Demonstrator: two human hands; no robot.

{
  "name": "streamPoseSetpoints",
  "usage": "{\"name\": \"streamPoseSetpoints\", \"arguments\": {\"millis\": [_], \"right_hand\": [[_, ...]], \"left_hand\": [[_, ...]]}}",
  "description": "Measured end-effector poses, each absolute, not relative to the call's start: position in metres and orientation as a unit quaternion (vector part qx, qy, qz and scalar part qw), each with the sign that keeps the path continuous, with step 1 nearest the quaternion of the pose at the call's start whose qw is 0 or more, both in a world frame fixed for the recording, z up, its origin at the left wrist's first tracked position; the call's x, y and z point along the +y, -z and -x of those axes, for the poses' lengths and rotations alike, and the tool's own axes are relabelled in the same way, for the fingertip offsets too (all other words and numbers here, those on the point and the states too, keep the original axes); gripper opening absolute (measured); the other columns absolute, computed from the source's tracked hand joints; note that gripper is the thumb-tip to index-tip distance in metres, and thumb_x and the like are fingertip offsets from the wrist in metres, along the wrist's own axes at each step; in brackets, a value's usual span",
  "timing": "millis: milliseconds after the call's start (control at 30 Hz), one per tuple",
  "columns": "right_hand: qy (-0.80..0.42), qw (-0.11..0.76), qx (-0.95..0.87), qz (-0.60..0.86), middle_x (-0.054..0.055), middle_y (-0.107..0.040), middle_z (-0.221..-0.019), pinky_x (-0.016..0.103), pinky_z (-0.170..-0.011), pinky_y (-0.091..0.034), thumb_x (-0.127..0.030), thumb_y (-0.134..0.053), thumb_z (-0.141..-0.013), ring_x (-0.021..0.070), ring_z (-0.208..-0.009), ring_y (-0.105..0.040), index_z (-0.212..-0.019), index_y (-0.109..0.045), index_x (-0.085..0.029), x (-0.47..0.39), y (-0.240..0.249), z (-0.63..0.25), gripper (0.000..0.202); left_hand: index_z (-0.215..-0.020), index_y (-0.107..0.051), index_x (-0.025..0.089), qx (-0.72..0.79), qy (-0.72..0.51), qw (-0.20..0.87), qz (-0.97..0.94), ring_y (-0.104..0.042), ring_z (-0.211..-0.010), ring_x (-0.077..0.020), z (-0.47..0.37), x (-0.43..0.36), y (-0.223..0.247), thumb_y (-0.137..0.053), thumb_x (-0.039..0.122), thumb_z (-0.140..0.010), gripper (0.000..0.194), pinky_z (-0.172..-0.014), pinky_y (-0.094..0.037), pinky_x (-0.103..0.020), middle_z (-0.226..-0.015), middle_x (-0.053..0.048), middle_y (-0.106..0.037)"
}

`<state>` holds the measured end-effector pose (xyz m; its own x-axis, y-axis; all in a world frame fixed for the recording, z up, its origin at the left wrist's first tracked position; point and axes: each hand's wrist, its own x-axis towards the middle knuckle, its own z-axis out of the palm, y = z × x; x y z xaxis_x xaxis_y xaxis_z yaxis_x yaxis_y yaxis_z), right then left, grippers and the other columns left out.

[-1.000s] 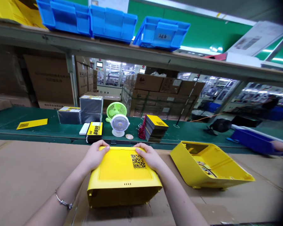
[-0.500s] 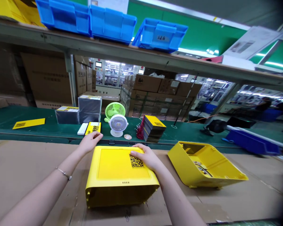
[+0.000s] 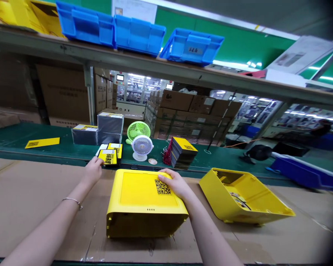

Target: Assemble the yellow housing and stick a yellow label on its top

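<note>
A yellow plastic housing (image 3: 144,201) with a QR-code label lies open side down on the cardboard-covered bench (image 3: 30,192). My right hand (image 3: 175,183) rests flat on its far right corner, over the label. My left hand (image 3: 93,169) is stretched to the left of the housing and pinches a yellow-and-black card (image 3: 107,156) lifted off the small stack of cards (image 3: 115,149) at the edge of the green belt (image 3: 22,135). A bracelet sits on my left wrist.
A second yellow housing (image 3: 244,197) lies open side up to the right. On the belt stand two small fans (image 3: 140,146), a stack of yellow-topped booklets (image 3: 183,150), wrapped packs (image 3: 109,127), a loose yellow card (image 3: 42,142) and a blue bin (image 3: 305,171). Blue bins line the shelf above.
My left hand left the housing's far left corner, reached to the card stack on the belt and now holds one card. My right hand stayed on the housing.
</note>
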<state>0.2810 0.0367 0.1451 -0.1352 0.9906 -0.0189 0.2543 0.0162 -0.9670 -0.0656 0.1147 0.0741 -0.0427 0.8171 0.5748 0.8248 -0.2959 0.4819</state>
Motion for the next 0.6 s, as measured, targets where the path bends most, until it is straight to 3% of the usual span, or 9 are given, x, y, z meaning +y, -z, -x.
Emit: {"name": "streamPoseSetpoints", "arguments": {"millis": [133, 233, 300, 467, 600], "right_hand": [[-0.461, 0.403, -0.598, 0.518, 0.004, -0.067, -0.082, 0.033, -0.066, -0.05, -0.05, -0.058, -0.071, 0.0211, -0.076, -0.064, -0.089, -0.058, -0.018, 0.038, -0.143, -0.28, 0.037], [-0.419, 0.415, -0.604, 0.536, 0.004, -0.067, -0.082, 0.035, -0.069, -0.05, -0.05, -0.056, -0.071, 0.022, -0.077, -0.064, -0.088, -0.06, -0.018, 0.04, -0.141, -0.279, 0.036], [-0.376, 0.428, -0.604, 0.557, 0.006, -0.067, -0.085, 0.036, -0.073, -0.048, -0.049, -0.055, -0.072, 0.0233, -0.081, -0.062, -0.088, -0.061, -0.017, 0.039, -0.141, -0.279, 0.036], [-0.201, 0.481, -0.608, 0.598, 0.009, -0.06, -0.109, 0.04, -0.09, -0.039, -0.044, -0.053, -0.077, 0.026, -0.103, -0.052, -0.098, -0.06, -0.02, 0.013, -0.158, -0.279, 0.034], [-0.076, 0.486, -0.668, 0.559, 0.007, -0.062, -0.101, 0.035, -0.089, -0.04, -0.038, -0.047, -0.083, 0.0221, -0.099, -0.054, -0.095, -0.062, -0.02, -0.03, -0.185, -0.262, 0.025]], "left_hand": [[-0.098, -0.048, 0.017, -0.598, 0.542, -0.002, 0.59, -0.057, -0.092, -0.0208, 0.062, 0.093, -0.114, -0.041, 0.028, -0.084, 0.02, -0.081, -0.046, -0.034, -0.101, -0.01, -0.055], [-0.1, -0.043, 0.019, -0.465, 0.726, -0.202, 0.465, -0.06, -0.089, -0.0198, 0.05, 0.071, -0.148, -0.056, 0.031, -0.077, 0.029, -0.074, -0.052, -0.033, -0.102, -0.008, -0.058], [-0.097, -0.046, 0.02, -0.38, 0.763, -0.33, 0.406, -0.062, -0.088, -0.0198, 0.041, 0.052, -0.168, -0.064, 0.028, -0.071, 0.033, -0.07, -0.053, -0.032, -0.103, -0.007, -0.06], [-0.098, -0.055, 0.017, -0.347, 0.683, -0.496, 0.408, -0.061, -0.073, -0.0141, 0.02, -0.005, -0.195, -0.07, 0.026, -0.066, 0.036, -0.056, -0.05, -0.021, -0.093, -0.005, -0.064], [-0.109, -0.053, 0.018, -0.352, 0.526, -0.579, 0.514, -0.061, -0.073, -0.0169, -0.006, -0.049, -0.197, -0.067, 0.028, -0.069, 0.043, -0.061, -0.05, -0.026, -0.086, -0.005, -0.065]]}}
